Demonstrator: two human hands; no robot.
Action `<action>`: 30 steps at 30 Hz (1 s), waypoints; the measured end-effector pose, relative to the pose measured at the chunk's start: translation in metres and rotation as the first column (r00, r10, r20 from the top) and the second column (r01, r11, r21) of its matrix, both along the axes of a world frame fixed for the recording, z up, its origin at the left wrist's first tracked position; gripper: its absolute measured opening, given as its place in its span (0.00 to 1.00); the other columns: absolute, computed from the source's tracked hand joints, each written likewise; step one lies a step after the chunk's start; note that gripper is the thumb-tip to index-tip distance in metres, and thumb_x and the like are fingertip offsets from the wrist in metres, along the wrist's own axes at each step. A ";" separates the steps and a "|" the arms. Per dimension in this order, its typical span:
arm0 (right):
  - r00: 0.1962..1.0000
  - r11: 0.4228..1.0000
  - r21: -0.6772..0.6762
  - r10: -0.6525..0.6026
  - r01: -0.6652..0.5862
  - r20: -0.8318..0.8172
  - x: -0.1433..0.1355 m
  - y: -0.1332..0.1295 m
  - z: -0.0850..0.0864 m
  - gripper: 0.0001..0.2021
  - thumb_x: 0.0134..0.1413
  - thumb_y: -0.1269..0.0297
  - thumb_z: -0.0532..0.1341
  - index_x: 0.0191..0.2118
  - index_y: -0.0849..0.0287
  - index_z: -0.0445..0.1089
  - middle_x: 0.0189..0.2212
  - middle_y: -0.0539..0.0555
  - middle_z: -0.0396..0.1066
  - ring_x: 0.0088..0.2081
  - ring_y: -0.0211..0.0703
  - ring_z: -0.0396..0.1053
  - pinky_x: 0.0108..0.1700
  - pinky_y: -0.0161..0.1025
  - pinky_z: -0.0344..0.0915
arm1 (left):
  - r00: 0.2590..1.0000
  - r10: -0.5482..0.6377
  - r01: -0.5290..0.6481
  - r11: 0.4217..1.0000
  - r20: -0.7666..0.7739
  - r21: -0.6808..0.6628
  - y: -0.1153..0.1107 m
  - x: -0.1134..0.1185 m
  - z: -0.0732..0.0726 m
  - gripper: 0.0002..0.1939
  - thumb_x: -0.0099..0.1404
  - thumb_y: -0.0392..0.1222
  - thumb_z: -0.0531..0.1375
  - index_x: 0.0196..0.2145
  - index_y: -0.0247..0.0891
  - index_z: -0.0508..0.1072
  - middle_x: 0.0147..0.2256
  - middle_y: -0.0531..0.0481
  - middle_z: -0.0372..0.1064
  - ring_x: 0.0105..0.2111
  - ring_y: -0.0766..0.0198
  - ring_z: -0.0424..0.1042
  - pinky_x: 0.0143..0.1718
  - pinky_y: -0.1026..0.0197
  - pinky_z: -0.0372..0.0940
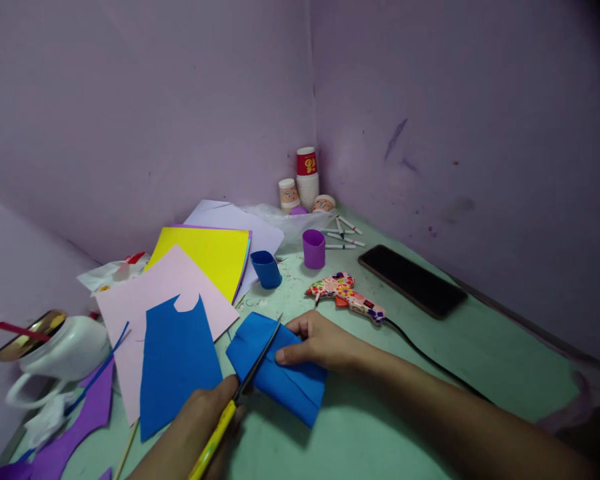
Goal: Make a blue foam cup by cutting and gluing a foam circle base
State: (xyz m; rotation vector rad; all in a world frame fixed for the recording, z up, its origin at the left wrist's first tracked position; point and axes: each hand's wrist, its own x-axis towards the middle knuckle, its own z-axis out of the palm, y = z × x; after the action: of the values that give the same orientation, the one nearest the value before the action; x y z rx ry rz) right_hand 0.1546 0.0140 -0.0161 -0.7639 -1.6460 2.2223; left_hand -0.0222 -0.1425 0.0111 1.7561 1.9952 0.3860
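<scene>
My right hand (pixel 317 340) grips a folded blue foam sheet (pixel 285 380) between thumb and fingers, above the green tabletop. Creases run across this piece. My left hand (pixel 217 407) is closed around yellow-handled scissors (pixel 254 370) near their pivot, its lower fingers partly hidden. The dark blades slant across the top of the folded blue piece, pointing away from me, and look close together. Left of my hands, a flat blue foam sheet (pixel 177 367) with a notch cut in its far edge lies on a pink sheet (pixel 125 327).
Behind stand a blue foam tube (pixel 267 270) and a purple one (pixel 314 249). A flowered glue gun (pixel 345 293) with a black cord lies by a phone (pixel 413 280). Markers (pixel 343 240), paper cups (pixel 307 180), a yellow sheet (pixel 210 253) and a white mug (pixel 65 353) surround them.
</scene>
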 end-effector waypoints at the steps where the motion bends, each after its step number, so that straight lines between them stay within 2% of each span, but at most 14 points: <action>1: 1.000 1.000 -0.008 -0.003 0.003 -0.001 0.000 0.000 0.000 0.13 0.32 0.62 0.70 0.27 0.65 0.75 0.25 0.52 0.75 0.27 0.40 0.70 0.30 0.35 0.65 | 1.000 -0.007 0.007 1.000 0.009 -0.008 0.002 0.000 0.002 0.18 0.65 0.52 0.47 0.35 0.42 0.72 0.23 0.53 0.69 0.23 0.67 0.66 0.26 0.66 0.64; 6: 1.000 0.998 -0.057 -0.026 0.025 -0.014 0.000 -0.002 -0.002 0.14 0.31 0.62 0.71 0.29 0.65 0.76 0.26 0.52 0.75 0.28 0.41 0.71 0.32 0.36 0.66 | 0.999 0.011 -0.010 1.000 0.037 -0.028 0.010 -0.001 0.010 0.18 0.64 0.52 0.47 0.36 0.41 0.72 0.22 0.53 0.69 0.21 0.66 0.66 0.24 0.66 0.63; 8: 0.999 0.996 -0.085 -0.039 0.036 -0.030 -0.001 -0.002 -0.001 0.15 0.32 0.61 0.72 0.28 0.65 0.76 0.26 0.52 0.75 0.28 0.40 0.70 0.33 0.37 0.66 | 0.996 0.082 -0.081 0.996 0.034 -0.027 0.013 -0.005 0.016 0.18 0.65 0.53 0.46 0.37 0.41 0.70 0.20 0.54 0.68 0.19 0.67 0.65 0.21 0.66 0.62; 10: 0.997 0.992 -0.116 -0.057 0.049 -0.059 -0.002 -0.003 0.000 0.16 0.31 0.60 0.73 0.29 0.65 0.75 0.27 0.53 0.75 0.29 0.40 0.70 0.34 0.38 0.66 | 0.977 0.211 -0.212 0.977 -0.021 -0.009 0.016 -0.012 0.024 0.20 0.64 0.55 0.46 0.40 0.40 0.68 0.22 0.53 0.69 0.20 0.64 0.68 0.21 0.65 0.62; 13: 0.991 0.986 -0.160 -0.073 0.054 -0.114 -0.004 -0.004 0.002 0.21 0.28 0.56 0.74 0.32 0.64 0.74 0.28 0.53 0.74 0.30 0.41 0.71 0.40 0.41 0.67 | 0.880 0.410 -0.423 0.906 -0.240 -0.002 0.022 -0.029 0.041 0.23 0.62 0.55 0.47 0.47 0.39 0.66 0.30 0.46 0.74 0.31 0.54 0.74 0.30 0.59 0.66; 16: 0.981 0.971 -0.236 -0.083 0.040 -0.173 -0.005 -0.005 0.002 0.23 0.28 0.58 0.75 0.34 0.63 0.74 0.29 0.53 0.74 0.33 0.42 0.72 0.43 0.44 0.66 | 0.729 0.496 -0.561 0.828 -0.472 0.004 0.025 -0.050 0.051 0.26 0.64 0.53 0.44 0.53 0.36 0.63 0.41 0.36 0.73 0.42 0.41 0.73 0.37 0.50 0.64; 18: 0.975 0.963 -0.268 -0.094 0.037 -0.201 -0.005 -0.006 0.001 0.22 0.29 0.61 0.75 0.35 0.63 0.74 0.30 0.53 0.74 0.34 0.42 0.72 0.44 0.44 0.65 | 0.676 0.521 -0.605 0.796 -0.522 0.010 0.025 -0.064 0.050 0.27 0.64 0.51 0.44 0.55 0.33 0.60 0.46 0.31 0.71 0.46 0.36 0.71 0.39 0.48 0.64; 20: 0.972 0.964 -0.264 -0.104 0.045 -0.212 -0.005 -0.006 0.000 0.21 0.28 0.63 0.75 0.34 0.62 0.74 0.30 0.52 0.74 0.33 0.40 0.71 0.44 0.43 0.64 | 0.664 0.540 -0.626 0.780 -0.518 0.011 0.024 -0.075 0.045 0.28 0.64 0.50 0.44 0.57 0.31 0.59 0.48 0.30 0.69 0.48 0.35 0.69 0.40 0.47 0.64; 24: 0.971 0.970 -0.240 -0.097 0.043 -0.219 -0.006 -0.008 0.000 0.21 0.28 0.64 0.76 0.34 0.62 0.74 0.30 0.51 0.74 0.32 0.40 0.70 0.44 0.43 0.64 | 0.673 0.539 -0.628 0.779 -0.506 -0.005 0.023 -0.084 0.039 0.32 0.65 0.53 0.45 0.58 0.26 0.58 0.50 0.26 0.67 0.49 0.33 0.68 0.44 0.44 0.64; 27: 0.971 0.969 -0.248 -0.074 0.016 -0.226 -0.006 -0.010 0.000 0.20 0.31 0.64 0.75 0.34 0.63 0.73 0.30 0.53 0.74 0.33 0.41 0.71 0.45 0.44 0.63 | 0.674 0.561 -0.617 0.785 -0.481 0.052 0.020 -0.072 0.041 0.32 0.66 0.54 0.44 0.59 0.27 0.57 0.54 0.26 0.63 0.52 0.32 0.65 0.46 0.39 0.62; 28: 0.971 0.964 -0.265 -0.064 0.001 -0.230 -0.005 -0.011 0.000 0.20 0.32 0.63 0.75 0.35 0.63 0.73 0.31 0.53 0.74 0.33 0.41 0.71 0.45 0.44 0.64 | 0.712 0.556 -0.581 0.809 -0.429 0.085 0.017 -0.064 0.041 0.33 0.65 0.55 0.46 0.60 0.29 0.56 0.56 0.28 0.61 0.53 0.34 0.64 0.49 0.39 0.61; 29: 0.970 0.958 -0.284 -0.046 -0.024 -0.238 -0.005 -0.012 -0.001 0.20 0.33 0.63 0.74 0.35 0.63 0.73 0.31 0.53 0.74 0.33 0.41 0.71 0.45 0.44 0.64 | 0.785 0.521 -0.508 0.851 -0.336 0.133 0.014 -0.054 0.040 0.33 0.63 0.54 0.50 0.60 0.31 0.55 0.58 0.32 0.60 0.56 0.39 0.62 0.52 0.42 0.59; 30: 0.968 0.952 -0.298 -0.012 -0.065 -0.250 -0.005 -0.013 -0.001 0.20 0.34 0.62 0.74 0.36 0.64 0.73 0.30 0.53 0.74 0.33 0.41 0.71 0.44 0.43 0.64 | 0.896 0.402 -0.381 0.914 -0.189 0.139 0.010 -0.044 0.039 0.36 0.59 0.53 0.55 0.61 0.34 0.54 0.60 0.36 0.56 0.58 0.44 0.59 0.56 0.45 0.57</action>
State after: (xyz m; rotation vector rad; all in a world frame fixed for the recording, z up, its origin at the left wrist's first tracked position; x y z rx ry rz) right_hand 0.1498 0.0010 -0.0175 -0.5035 -1.2202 2.5070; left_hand -0.0659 -0.1325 0.0500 1.4925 2.5363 0.4443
